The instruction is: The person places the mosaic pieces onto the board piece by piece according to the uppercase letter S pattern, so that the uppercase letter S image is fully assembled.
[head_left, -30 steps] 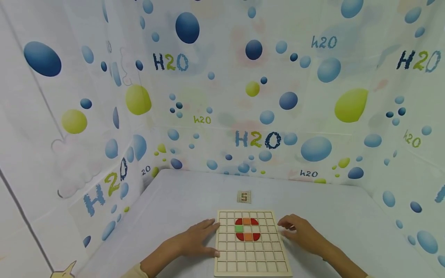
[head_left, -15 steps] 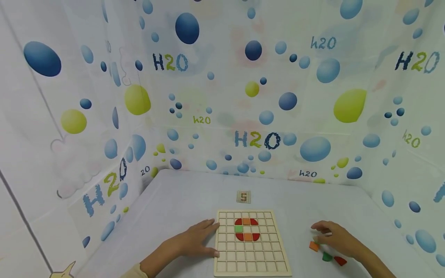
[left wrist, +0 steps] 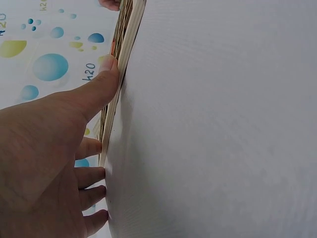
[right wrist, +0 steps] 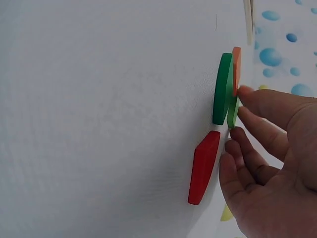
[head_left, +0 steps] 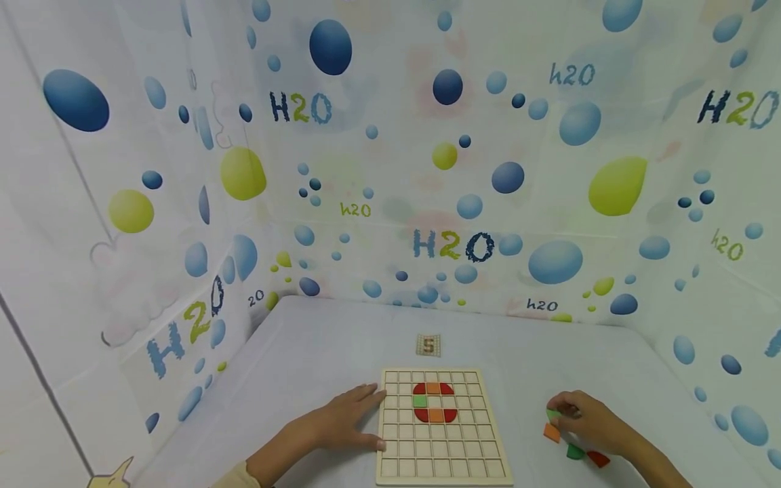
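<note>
A wooden grid board [head_left: 442, 449] lies flat on the table, bearing red corner tiles [head_left: 449, 415], orange tiles [head_left: 432, 388] and a light green square tile [head_left: 419, 401]. My left hand [head_left: 343, 421] rests against its left edge with fingers spread; the left wrist view shows the thumb on the rim. Right of the board, my right hand [head_left: 586, 421] pinches a light green tile [right wrist: 233, 113] between thumb and fingertips, low at the table. Close by lie an orange tile [head_left: 552, 433], a dark green rounded tile [head_left: 575, 451] and a red tile [head_left: 598, 459].
A small pattern card [head_left: 428, 346] with an S-like figure lies behind the board. White cloth covers the table [head_left: 342, 332]. Behind and at the sides hangs a curtain [head_left: 390, 169] printed with blue and lime drops.
My right hand has moved right, from the board's right edge to the loose tiles, and its fingers have closed on the light green tile. My left hand has stayed at the board.
</note>
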A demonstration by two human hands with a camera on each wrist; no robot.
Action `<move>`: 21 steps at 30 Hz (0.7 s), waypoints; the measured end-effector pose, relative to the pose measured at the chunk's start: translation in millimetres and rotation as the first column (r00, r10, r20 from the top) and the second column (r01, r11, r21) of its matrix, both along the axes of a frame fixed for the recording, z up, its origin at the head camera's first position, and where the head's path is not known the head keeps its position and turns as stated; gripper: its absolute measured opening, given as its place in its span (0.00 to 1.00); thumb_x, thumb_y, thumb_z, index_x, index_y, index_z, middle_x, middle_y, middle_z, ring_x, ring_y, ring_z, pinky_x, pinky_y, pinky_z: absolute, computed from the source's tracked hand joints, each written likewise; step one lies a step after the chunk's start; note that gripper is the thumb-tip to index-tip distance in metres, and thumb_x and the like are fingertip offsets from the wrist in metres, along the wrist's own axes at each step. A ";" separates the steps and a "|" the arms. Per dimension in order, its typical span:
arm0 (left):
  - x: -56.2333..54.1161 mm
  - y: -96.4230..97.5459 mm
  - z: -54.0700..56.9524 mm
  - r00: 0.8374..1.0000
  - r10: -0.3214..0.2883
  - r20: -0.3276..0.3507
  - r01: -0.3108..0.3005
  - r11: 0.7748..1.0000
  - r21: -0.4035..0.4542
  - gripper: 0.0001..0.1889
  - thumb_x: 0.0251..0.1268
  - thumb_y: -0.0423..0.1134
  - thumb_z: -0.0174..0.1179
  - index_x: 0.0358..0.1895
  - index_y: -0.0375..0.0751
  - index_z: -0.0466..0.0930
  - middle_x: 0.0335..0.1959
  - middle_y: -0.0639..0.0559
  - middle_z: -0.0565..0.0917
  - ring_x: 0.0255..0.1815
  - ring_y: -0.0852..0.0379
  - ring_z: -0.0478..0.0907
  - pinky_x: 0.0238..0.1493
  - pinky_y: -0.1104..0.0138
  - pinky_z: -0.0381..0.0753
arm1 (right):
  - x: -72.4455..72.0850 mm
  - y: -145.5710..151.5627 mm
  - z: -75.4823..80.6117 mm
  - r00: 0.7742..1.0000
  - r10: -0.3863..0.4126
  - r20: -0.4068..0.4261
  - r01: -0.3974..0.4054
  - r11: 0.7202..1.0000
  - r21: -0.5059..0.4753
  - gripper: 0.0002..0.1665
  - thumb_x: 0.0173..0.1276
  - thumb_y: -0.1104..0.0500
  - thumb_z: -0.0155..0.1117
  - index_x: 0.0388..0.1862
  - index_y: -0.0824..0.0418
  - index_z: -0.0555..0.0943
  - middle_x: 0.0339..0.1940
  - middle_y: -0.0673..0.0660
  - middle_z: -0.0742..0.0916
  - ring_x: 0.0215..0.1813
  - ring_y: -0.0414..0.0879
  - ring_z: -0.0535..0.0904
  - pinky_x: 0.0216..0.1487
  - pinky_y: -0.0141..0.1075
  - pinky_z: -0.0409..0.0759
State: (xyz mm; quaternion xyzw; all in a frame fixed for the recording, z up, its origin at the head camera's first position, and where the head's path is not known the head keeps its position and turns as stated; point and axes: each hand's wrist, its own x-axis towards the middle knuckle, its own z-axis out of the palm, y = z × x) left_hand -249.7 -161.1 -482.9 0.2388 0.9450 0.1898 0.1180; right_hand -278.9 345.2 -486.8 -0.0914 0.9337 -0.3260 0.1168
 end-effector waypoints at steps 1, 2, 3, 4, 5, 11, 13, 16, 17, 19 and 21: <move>-0.3 -0.1 0.0 1.000 0.000 0.000 0.000 1.000 -0.001 0.52 0.62 0.71 0.68 0.83 0.48 0.61 0.84 0.39 0.60 0.84 0.35 0.59 0.78 0.38 0.64 | 0.4 -0.3 0.1 1.000 0.000 -0.001 0.000 1.000 -0.004 0.18 0.72 0.53 0.73 0.55 0.60 0.84 0.54 0.54 0.85 0.55 0.48 0.81 0.58 0.51 0.85; -0.6 -0.2 -0.1 1.000 0.000 0.000 0.000 1.000 -0.001 0.52 0.62 0.71 0.68 0.83 0.48 0.61 0.84 0.39 0.60 0.84 0.35 0.59 0.78 0.37 0.64 | 0.5 -0.7 0.0 1.000 -0.001 -0.001 0.001 1.000 -0.006 0.18 0.71 0.54 0.73 0.56 0.60 0.84 0.54 0.54 0.85 0.56 0.49 0.81 0.58 0.51 0.85; -0.9 -0.3 -0.1 1.000 0.000 0.001 0.000 1.000 -0.001 0.52 0.61 0.71 0.68 0.83 0.49 0.61 0.84 0.39 0.60 0.84 0.35 0.59 0.78 0.37 0.64 | 0.9 -1.3 0.1 1.000 -0.006 0.000 0.006 1.000 -0.011 0.18 0.71 0.55 0.74 0.56 0.60 0.84 0.54 0.54 0.85 0.56 0.49 0.81 0.58 0.52 0.85; -1.2 -0.4 -0.1 1.000 -0.001 0.002 0.001 1.000 -0.001 0.52 0.61 0.71 0.68 0.83 0.49 0.61 0.84 0.39 0.60 0.84 0.35 0.59 0.78 0.37 0.64 | 1.1 -1.7 0.1 1.000 -0.009 0.001 0.009 1.000 -0.013 0.18 0.71 0.55 0.74 0.56 0.60 0.84 0.54 0.54 0.84 0.56 0.49 0.81 0.58 0.52 0.85; -1.5 -0.5 -0.2 1.000 -0.002 0.003 0.002 1.000 -0.001 0.52 0.61 0.71 0.68 0.83 0.48 0.61 0.84 0.39 0.60 0.84 0.35 0.59 0.78 0.37 0.64 | 1.4 -2.1 0.0 1.000 -0.014 0.001 0.014 1.000 -0.014 0.18 0.71 0.55 0.74 0.55 0.60 0.84 0.53 0.54 0.84 0.55 0.49 0.81 0.59 0.52 0.85; -2.2 -0.4 -1.0 1.000 0.001 0.018 -0.001 1.000 0.002 0.52 0.61 0.71 0.69 0.83 0.49 0.61 0.84 0.40 0.60 0.84 0.36 0.59 0.78 0.37 0.64 | 2.2 -1.7 -3.2 1.000 -0.012 -0.025 0.012 1.000 -0.015 0.18 0.70 0.54 0.75 0.53 0.61 0.83 0.50 0.53 0.83 0.53 0.47 0.81 0.55 0.45 0.86; -1.8 -0.1 -0.9 1.000 0.003 0.024 -0.003 1.000 0.002 0.52 0.61 0.71 0.69 0.83 0.49 0.61 0.84 0.40 0.61 0.84 0.36 0.59 0.78 0.38 0.64 | 2.1 -1.1 -4.7 0.999 -0.009 -0.034 0.009 1.000 -0.014 0.19 0.70 0.54 0.75 0.54 0.61 0.83 0.49 0.53 0.83 0.53 0.47 0.80 0.53 0.41 0.85; -1.1 0.0 -0.5 1.000 0.002 0.027 -0.002 1.000 0.004 0.52 0.61 0.70 0.69 0.83 0.49 0.61 0.84 0.39 0.61 0.84 0.35 0.59 0.78 0.38 0.64 | 1.5 -0.2 -6.2 0.999 0.000 -0.048 0.000 1.000 -0.014 0.19 0.71 0.54 0.75 0.55 0.62 0.83 0.47 0.52 0.83 0.51 0.46 0.80 0.51 0.38 0.84; -1.2 0.0 -1.0 1.000 0.002 0.024 -0.002 1.000 0.001 0.52 0.61 0.71 0.68 0.83 0.49 0.61 0.84 0.40 0.61 0.84 0.35 0.59 0.78 0.38 0.64 | 1.3 0.0 -6.5 0.999 0.001 -0.054 -0.002 1.000 -0.014 0.20 0.71 0.54 0.75 0.55 0.62 0.83 0.47 0.52 0.83 0.51 0.46 0.80 0.51 0.37 0.84; -1.4 -0.1 -0.9 1.000 0.002 0.017 -0.002 1.000 -0.004 0.52 0.62 0.71 0.68 0.83 0.49 0.61 0.84 0.40 0.61 0.84 0.36 0.59 0.78 0.38 0.64 | 1.5 0.2 -6.4 0.997 0.010 -0.070 -0.011 1.000 -0.016 0.19 0.71 0.54 0.74 0.55 0.63 0.83 0.46 0.52 0.83 0.50 0.45 0.80 0.50 0.37 0.84; -1.5 0.1 -0.6 1.000 0.002 0.010 -0.002 1.000 -0.010 0.52 0.62 0.71 0.68 0.83 0.49 0.61 0.84 0.40 0.61 0.84 0.36 0.59 0.78 0.38 0.64 | 2.4 -0.2 -5.6 0.996 0.015 -0.085 -0.017 1.000 -0.018 0.19 0.71 0.55 0.75 0.55 0.63 0.83 0.46 0.52 0.83 0.50 0.46 0.80 0.49 0.36 0.85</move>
